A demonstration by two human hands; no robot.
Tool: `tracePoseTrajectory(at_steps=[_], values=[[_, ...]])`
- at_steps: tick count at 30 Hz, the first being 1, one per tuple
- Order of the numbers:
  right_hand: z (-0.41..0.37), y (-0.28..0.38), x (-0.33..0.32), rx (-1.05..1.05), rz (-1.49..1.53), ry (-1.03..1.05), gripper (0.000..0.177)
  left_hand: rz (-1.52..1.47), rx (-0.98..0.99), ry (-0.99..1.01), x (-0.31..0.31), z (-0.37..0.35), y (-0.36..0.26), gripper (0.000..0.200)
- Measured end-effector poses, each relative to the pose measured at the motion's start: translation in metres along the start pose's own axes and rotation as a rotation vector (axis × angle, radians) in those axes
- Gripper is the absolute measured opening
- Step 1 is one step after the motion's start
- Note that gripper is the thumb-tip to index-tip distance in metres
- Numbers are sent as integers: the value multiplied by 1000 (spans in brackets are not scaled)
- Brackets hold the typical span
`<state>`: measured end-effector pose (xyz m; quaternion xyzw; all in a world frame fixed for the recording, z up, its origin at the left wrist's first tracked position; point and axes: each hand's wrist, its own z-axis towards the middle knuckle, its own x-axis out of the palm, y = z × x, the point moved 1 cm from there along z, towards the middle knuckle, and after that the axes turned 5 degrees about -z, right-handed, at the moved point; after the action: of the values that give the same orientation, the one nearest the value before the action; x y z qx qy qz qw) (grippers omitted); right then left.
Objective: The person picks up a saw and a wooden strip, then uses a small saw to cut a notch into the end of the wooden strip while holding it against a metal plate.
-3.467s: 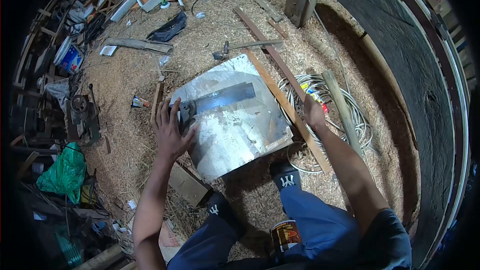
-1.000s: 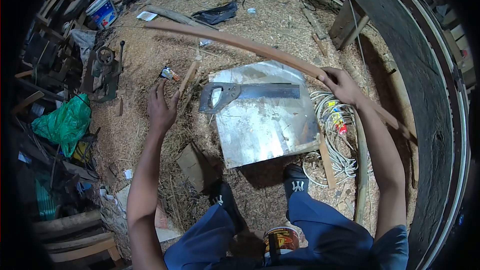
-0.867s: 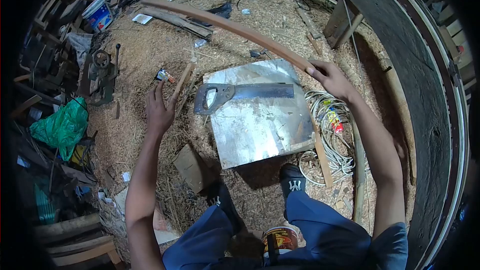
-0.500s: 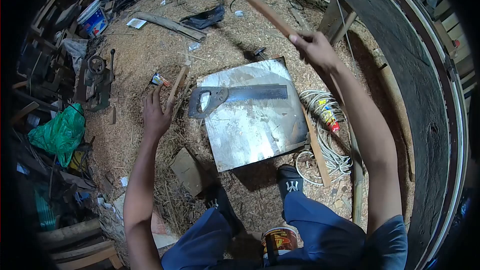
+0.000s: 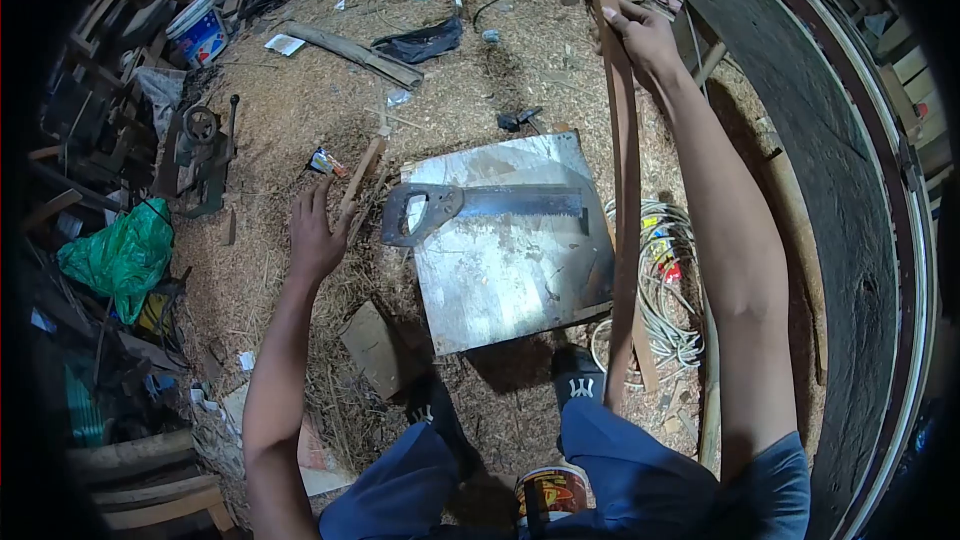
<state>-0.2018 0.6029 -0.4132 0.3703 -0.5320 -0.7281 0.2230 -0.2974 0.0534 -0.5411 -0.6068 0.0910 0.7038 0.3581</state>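
My right hand (image 5: 647, 43) grips a long, narrow wooden strip (image 5: 622, 170) near its upper end. The strip runs down past the right side of the board to near my right foot. My left hand (image 5: 319, 236) hovers at the left with its fingers spread, close to a short wooden stick (image 5: 362, 176) whose lower end meets the thumb in this view. Between the hands a handsaw (image 5: 470, 208) lies on a worn, square, light-coloured board (image 5: 500, 285), its handle to the left and its teeth facing me.
Coiled cable (image 5: 675, 320) lies right of the board, and a small dark tool (image 5: 518, 120) beyond it. A wood block (image 5: 377, 350) is by my left foot. A thick dark beam (image 5: 855, 240) borders the right; a green plastic bag (image 5: 120, 258) is at left. Shavings cover the floor.
The wooden strip has swung from a slant toward the upper left to nearly upright, its lower end now by my right foot. My right hand moved slightly up; my left hand barely moved.
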Motion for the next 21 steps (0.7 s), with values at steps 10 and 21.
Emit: tracePoseTrajectory(at_steps=[10, 21], values=[[19, 33, 16, 36, 145, -190, 46, -42, -23, 60, -7, -5, 9, 64], [14, 72, 104, -5, 202, -387, 41, -107, -53, 121, -19, -13, 43, 59]])
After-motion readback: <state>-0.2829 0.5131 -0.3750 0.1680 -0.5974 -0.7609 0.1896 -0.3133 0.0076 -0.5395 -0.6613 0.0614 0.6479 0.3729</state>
